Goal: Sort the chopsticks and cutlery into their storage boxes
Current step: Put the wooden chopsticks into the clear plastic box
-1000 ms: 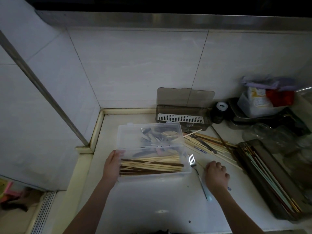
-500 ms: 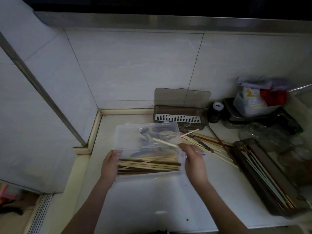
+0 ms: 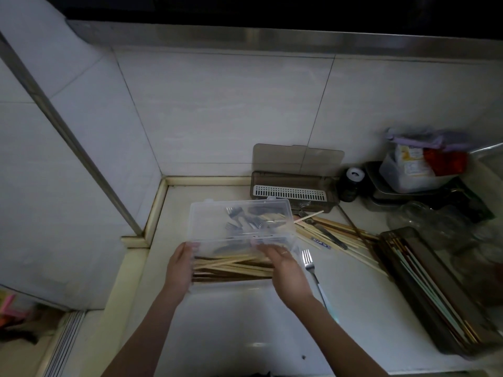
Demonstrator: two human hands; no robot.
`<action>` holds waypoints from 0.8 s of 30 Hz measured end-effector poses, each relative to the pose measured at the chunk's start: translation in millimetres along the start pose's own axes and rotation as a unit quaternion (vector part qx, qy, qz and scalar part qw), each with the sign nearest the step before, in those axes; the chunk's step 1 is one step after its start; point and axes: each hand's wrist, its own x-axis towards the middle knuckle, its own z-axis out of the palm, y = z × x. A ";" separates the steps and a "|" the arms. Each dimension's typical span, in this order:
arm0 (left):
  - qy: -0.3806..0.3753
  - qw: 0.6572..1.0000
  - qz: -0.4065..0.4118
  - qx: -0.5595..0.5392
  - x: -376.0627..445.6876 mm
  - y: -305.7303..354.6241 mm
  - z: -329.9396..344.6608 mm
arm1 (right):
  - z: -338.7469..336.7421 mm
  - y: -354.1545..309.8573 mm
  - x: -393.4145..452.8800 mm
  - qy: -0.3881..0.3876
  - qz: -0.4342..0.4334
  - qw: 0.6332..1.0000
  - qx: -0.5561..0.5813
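A clear plastic box (image 3: pixel 197 213) stands on the white counter. Its far compartment holds forks (image 3: pixel 239 217); its near compartment holds wooden chopsticks (image 3: pixel 234 268). My left hand (image 3: pixel 179 265) grips the box's left end. My right hand (image 3: pixel 285 270) lies over the right part of the chopstick compartment, fingers bent down onto the chopsticks; whether they hold one is hidden. A single fork (image 3: pixel 310 268) lies on the counter just right of the box. More loose chopsticks (image 3: pixel 353 238) and a table knife (image 3: pixel 330 238) lie in a pile to the right.
A brown storage box (image 3: pixel 291 182) with its lid up stands against the back wall. A long dark box (image 3: pixel 460 281) with chopsticks sits at the right. Jars, a metal tray and bagged items crowd the back right corner. The counter drops off at the left.
My right hand left the fork on the counter, carried a chopstick over the box, and has now come down onto the chopstick compartment. My left hand kept hold of the box.
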 end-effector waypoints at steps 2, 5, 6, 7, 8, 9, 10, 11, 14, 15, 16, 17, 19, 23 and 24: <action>-0.002 1.000 0.003 0.001 -1.6 0.4 0.7 | -9.4 10.3 -2.9 0.047 0.040 0.998 0.005; 0.002 1.000 0.002 -0.003 -2.7 1.1 1.3 | -17.9 33.4 0.0 0.122 0.090 0.988 -0.006; 0.003 1.000 0.002 0.000 -2.6 1.0 1.1 | -19.0 38.9 2.7 0.128 0.104 0.986 -0.003; 0.001 1.000 0.002 0.005 -2.4 0.8 1.1 | -19.6 41.9 5.6 0.133 0.108 0.985 -0.001; 0.002 1.000 0.003 0.008 -2.1 0.3 0.9 | -20.3 43.7 8.9 0.145 0.109 0.983 0.005; 0.001 1.000 0.000 0.013 -1.6 -0.6 0.6 | -21.9 43.7 12.8 0.167 0.117 0.979 0.023; 0.002 1.000 -0.003 0.017 -1.1 -1.3 0.4 | -24.8 42.4 17.4 0.199 0.134 0.969 0.056; 0.003 1.000 -0.006 0.017 -0.6 -1.6 0.1 | -27.7 43.1 22.5 0.226 0.158 0.957 0.087; 0.009 0.999 -0.013 0.028 1.2 -3.0 0.1 | -29.8 62.3 34.3 0.199 0.236 0.946 0.095; 0.011 0.999 -0.017 0.032 2.1 -3.9 -0.4 | -29.9 70.8 36.4 0.155 0.267 0.948 0.080; 0.011 0.999 -0.018 0.036 3.2 -5.2 -1.0 | -30.2 78.2 37.0 0.104 0.296 0.948 0.062; 0.010 0.999 -0.018 0.042 3.7 -5.9 -1.6 | -30.3 86.0 35.7 0.046 0.313 0.948 0.025; 0.006 0.999 -0.016 0.047 3.9 -6.7 -2.4 | -31.9 96.5 31.5 -0.059 0.293 0.951 -0.082; 0.004 0.998 -0.006 0.059 1.0 -2.5 -0.7 | -31.4 107.0 28.3 -0.068 0.236 0.951 -0.187; 0.004 0.998 -0.006 0.059 0.1 -1.0 0.3 | -31.5 108.2 29.0 -0.064 0.234 0.950 -0.196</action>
